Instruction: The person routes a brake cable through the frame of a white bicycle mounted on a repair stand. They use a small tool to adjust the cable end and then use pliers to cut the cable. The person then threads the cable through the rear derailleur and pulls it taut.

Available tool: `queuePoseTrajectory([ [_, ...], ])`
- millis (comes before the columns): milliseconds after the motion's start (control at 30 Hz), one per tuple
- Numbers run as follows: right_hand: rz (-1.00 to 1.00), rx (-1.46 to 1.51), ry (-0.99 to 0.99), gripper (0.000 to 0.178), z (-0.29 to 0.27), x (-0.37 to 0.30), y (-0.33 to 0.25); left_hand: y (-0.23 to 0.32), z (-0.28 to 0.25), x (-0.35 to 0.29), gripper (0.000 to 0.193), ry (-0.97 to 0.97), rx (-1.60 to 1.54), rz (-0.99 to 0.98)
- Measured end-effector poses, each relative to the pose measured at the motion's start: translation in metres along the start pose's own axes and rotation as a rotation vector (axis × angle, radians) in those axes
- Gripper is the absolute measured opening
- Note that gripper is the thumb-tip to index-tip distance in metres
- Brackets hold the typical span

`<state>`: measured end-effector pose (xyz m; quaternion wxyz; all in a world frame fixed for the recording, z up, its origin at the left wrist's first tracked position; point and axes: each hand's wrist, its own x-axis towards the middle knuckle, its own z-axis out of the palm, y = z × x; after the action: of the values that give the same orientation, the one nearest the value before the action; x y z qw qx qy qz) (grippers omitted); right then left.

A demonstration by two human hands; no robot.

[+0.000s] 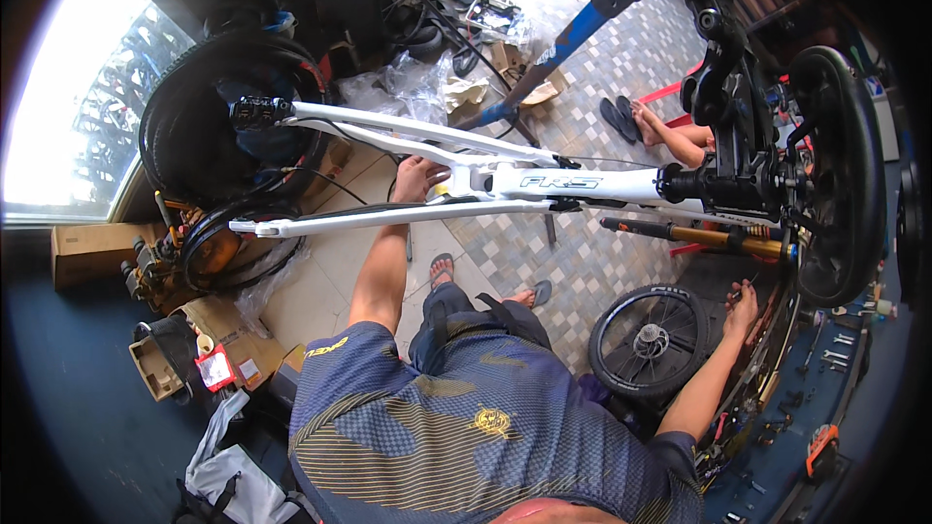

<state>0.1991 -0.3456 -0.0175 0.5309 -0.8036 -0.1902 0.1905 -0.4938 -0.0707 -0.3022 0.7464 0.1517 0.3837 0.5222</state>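
A white bicycle frame lies level across the view, clamped at its right end by a black repair-stand head. My left hand reaches up between the frame's tubes, its fingers curled against the white part near the middle; some fingertips are hidden. A black cable runs close to that hand. Out to the right, my right hand is closed, with a thin dark piece at its fingertips too small to name. It is beside the bench and below a fork with a gold tube.
A wheel with a tyre lies at lower right. Tools hang along the right side. A blue stand post rises behind the frame. Tyres and cardboard boxes are at left. Another person's legs show beyond the frame.
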Motion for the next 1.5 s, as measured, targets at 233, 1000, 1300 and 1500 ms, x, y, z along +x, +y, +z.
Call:
queuePoseTrajectory([
  [233, 0.006, 0.012, 0.002, 0.022, 0.013, -0.002, -0.003, 0.009, 0.001, 0.004, 0.021, -0.262, -0.218, 0.011],
  [1000, 0.014, 0.164, 0.255, 0.022, -0.111, 0.037, -0.015, 0.018, -0.023, -0.027, 0.042, -0.373, -0.322, -0.084],
  [1300, 0.027, 0.176, 0.281, 0.022, -0.112, 0.039, 0.007, 0.009, -0.047, -0.112, 0.038, 0.072, 0.936, -0.223],
  [1500, 0.035, 0.193, 0.289, 0.032, -0.105, 0.034, 0.023, 0.066, 0.075, -0.193, 0.033, 0.038, 0.689, 0.065],
])
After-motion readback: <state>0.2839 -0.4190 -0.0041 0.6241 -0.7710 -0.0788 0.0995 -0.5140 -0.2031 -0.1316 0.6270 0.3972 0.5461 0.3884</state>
